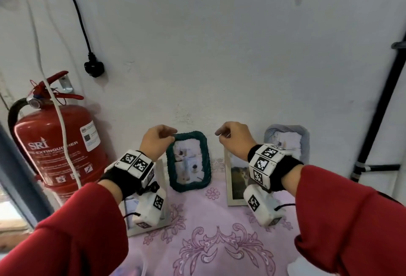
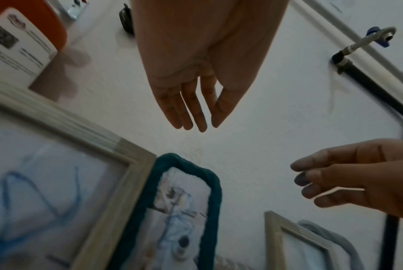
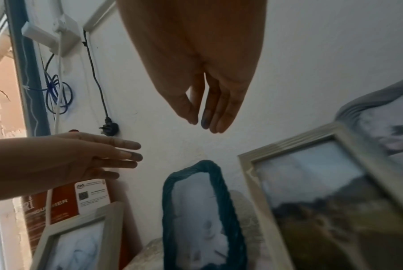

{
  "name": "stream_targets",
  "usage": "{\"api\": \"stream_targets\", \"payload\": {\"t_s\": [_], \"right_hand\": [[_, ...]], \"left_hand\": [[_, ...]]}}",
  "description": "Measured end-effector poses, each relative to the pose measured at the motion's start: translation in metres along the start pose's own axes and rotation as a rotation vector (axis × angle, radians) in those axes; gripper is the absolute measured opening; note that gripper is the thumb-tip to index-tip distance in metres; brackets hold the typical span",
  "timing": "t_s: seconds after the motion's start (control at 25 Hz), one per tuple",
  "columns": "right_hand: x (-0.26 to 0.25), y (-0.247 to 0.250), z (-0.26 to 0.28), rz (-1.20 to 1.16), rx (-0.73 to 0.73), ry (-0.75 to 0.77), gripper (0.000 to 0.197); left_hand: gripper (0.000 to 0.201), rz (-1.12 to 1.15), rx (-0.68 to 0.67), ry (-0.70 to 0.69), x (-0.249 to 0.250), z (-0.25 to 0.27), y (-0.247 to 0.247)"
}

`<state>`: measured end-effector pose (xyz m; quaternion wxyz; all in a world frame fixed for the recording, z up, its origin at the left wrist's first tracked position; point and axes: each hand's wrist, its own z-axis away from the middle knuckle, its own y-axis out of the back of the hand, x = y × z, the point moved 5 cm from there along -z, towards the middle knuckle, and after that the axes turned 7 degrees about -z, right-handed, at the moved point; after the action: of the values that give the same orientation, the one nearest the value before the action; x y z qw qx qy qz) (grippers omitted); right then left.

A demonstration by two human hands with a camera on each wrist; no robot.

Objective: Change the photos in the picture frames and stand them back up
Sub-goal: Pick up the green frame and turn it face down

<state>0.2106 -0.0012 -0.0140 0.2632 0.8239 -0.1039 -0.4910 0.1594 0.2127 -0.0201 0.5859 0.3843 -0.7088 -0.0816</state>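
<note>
Both hands hang loose and hold nothing: left hand (image 1: 156, 141), right hand (image 1: 235, 139). The green frame (image 1: 188, 161) stands on the counter (image 1: 211, 240) between them. A careless grab could topple neighbouring frames.

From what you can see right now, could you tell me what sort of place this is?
Probably a home or small utility corner: a table with a pink floral cloth against a white wall, standing picture frames, and a red fire extinguisher.

White plastered wall (image 1: 219, 56), red fire extinguisher (image 1: 57, 144) at left, black plug (image 1: 94, 68) hanging, pink flowered tablecloth (image 1: 215, 245), black pipe (image 1: 382, 108) at right
</note>
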Motion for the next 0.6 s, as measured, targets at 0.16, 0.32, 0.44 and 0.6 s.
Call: {"api": "stream_targets", "payload": {"t_s": [0.16, 0.32, 0.44, 0.6], "right_hand": [[-0.006, -0.032, -0.025, 0.006, -0.056, -0.031, 0.019], [0.0, -0.054, -0.055, 0.088, -0.089, -0.053, 0.023], [0.013, -0.068, -0.072, 0.172, -0.136, -0.088, 0.039], [0.034, -0.093, -0.08, 0.264, -0.286, -0.13, 0.055]], "left_hand": [[0.021, -0.125, 0.014, 0.086, -0.023, -0.033, 0.018], [0.033, -0.321, -0.137, 0.2, -0.045, -0.058, 0.008], [0.043, -0.47, -0.29, 0.236, -0.055, -0.068, -0.004], [0.049, -0.54, -0.427, 0.257, -0.065, -0.073, -0.015]]}}
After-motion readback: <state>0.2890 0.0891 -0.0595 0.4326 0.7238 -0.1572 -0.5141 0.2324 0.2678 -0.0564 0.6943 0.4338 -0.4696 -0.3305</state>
